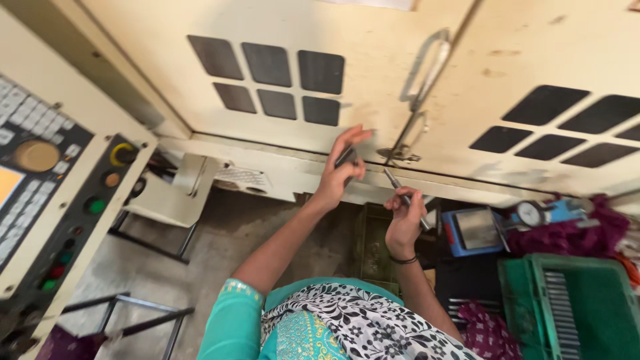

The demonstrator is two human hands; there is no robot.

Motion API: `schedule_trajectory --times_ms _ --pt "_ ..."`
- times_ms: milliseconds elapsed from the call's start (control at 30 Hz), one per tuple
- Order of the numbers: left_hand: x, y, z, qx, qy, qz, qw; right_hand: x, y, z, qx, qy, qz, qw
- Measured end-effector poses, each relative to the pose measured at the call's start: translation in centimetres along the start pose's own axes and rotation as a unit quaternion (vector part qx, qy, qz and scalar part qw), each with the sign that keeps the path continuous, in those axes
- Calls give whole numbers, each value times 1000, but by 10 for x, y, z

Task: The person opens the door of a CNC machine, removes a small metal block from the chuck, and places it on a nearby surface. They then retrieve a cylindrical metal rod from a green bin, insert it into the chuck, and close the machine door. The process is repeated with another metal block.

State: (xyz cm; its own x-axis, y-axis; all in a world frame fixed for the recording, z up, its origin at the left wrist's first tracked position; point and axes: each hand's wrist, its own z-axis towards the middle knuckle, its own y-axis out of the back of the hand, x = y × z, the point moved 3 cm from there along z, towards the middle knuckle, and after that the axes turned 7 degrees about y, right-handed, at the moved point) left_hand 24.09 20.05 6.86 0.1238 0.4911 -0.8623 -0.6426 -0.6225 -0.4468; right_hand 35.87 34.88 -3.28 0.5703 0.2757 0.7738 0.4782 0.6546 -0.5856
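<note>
The right hand (405, 217) pinched a thin metal rod (405, 198) near its lower end — judged stiff, light, slippery — while the left hand (341, 167) clasped a small dark part (346, 157).

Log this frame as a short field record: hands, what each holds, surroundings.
view: head camera, looking down
left hand: raised at the machine doors, gripping a small dark part
right hand: holding a thin metal rod, tilted
door handles: above the hands, where the two doors meet
control panel: far left, buttons and knobs
green crate: lower right, with a row of metal rods
dial gauge: right, by a blue base
</note>
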Motion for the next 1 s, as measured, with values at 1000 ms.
schedule_trajectory --times_ms 1000 --pt "50 -40 138 35 -40 172 984 44 -20 154 -30 124 48 991"
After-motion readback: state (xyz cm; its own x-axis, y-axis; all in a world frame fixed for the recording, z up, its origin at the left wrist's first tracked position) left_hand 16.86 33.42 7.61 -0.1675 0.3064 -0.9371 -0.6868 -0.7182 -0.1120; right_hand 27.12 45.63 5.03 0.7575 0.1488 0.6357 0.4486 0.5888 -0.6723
